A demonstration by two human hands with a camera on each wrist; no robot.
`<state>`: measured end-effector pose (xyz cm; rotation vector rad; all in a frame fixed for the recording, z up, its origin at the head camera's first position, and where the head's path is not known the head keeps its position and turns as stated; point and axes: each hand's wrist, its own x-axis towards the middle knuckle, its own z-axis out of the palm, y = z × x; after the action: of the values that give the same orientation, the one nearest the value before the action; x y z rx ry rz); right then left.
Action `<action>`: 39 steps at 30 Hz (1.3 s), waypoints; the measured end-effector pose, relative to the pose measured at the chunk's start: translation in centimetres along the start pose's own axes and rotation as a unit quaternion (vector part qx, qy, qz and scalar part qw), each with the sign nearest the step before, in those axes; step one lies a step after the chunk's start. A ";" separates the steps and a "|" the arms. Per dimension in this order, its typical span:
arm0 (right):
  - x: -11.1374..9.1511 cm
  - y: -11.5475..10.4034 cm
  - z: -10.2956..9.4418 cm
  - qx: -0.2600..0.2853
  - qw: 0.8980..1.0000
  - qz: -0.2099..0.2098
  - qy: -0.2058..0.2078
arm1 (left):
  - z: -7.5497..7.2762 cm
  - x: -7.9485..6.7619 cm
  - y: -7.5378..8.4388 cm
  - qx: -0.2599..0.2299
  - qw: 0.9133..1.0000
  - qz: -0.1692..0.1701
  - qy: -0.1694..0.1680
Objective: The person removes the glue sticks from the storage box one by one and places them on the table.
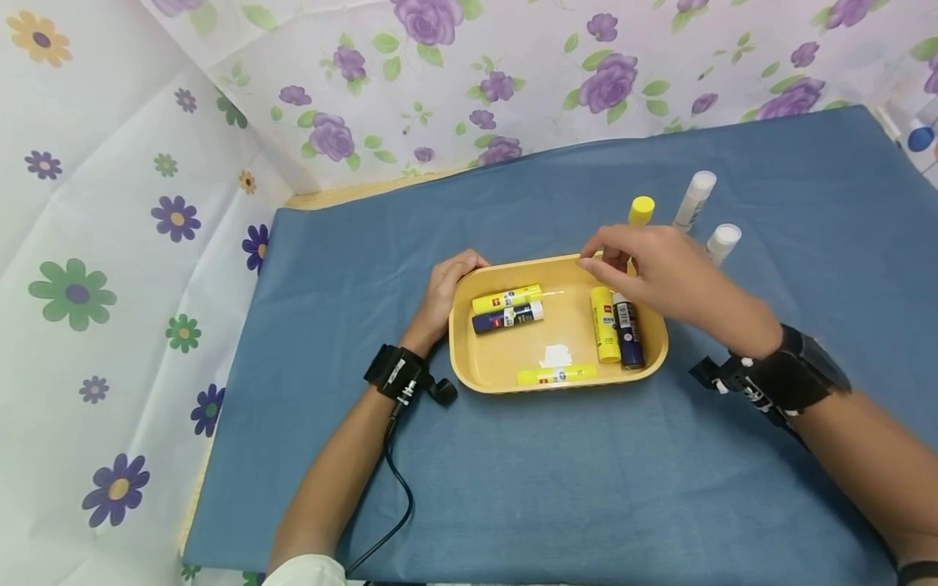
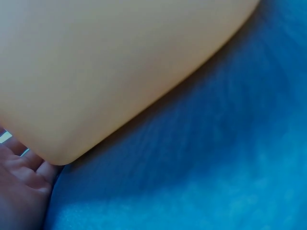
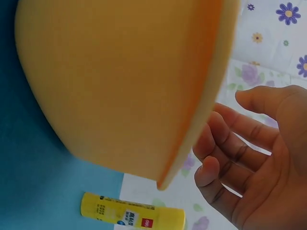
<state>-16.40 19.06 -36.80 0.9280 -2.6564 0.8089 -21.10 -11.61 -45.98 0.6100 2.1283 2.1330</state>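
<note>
A yellow plastic tray [image 1: 506, 382] stands on the blue cloth with several glue sticks lying in it. My left hand [image 1: 444, 289] holds the tray's back left corner; in the left wrist view its fingers go out of sight behind the tray wall. Over the tray's back right corner hovers my right hand [image 1: 652, 264], loosely bent, thumb apart from the fingers, nothing between them. Beneath it, a yellow glue stick [image 1: 605, 325] and a navy glue stick [image 1: 628, 334] lie side by side. Another yellow glue stick [image 1: 506, 299] and navy glue stick [image 1: 507, 317] lie at the left.
Behind the right hand stand a yellow glue stick [image 1: 641, 210] and two white glue sticks, one farther back [image 1: 694, 201] and one nearer [image 1: 722, 242]. One more yellow glue stick [image 1: 557, 374] lies along the tray's front wall. Flowered sheets [image 1: 454, 89] hang at the back and left.
</note>
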 end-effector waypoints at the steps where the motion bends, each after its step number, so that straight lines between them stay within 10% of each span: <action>1: 0.0 0.0 0.2 0.001 1.000 0.002 -0.006 | 0.0 0.0 0.0 0.000 1.000 0.000 0.000; 13: -0.2 0.5 2.4 0.010 0.997 0.028 -0.071 | 0.0 0.1 0.1 0.002 1.000 0.012 -0.007; 39: -0.5 1.1 4.9 -0.053 0.997 -0.001 -0.061 | 0.0 0.1 0.0 -0.011 1.000 0.013 -0.011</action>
<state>-16.79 17.25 -41.53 0.9829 -2.7695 0.6228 -21.17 -11.54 -46.01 0.6605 2.0941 2.1500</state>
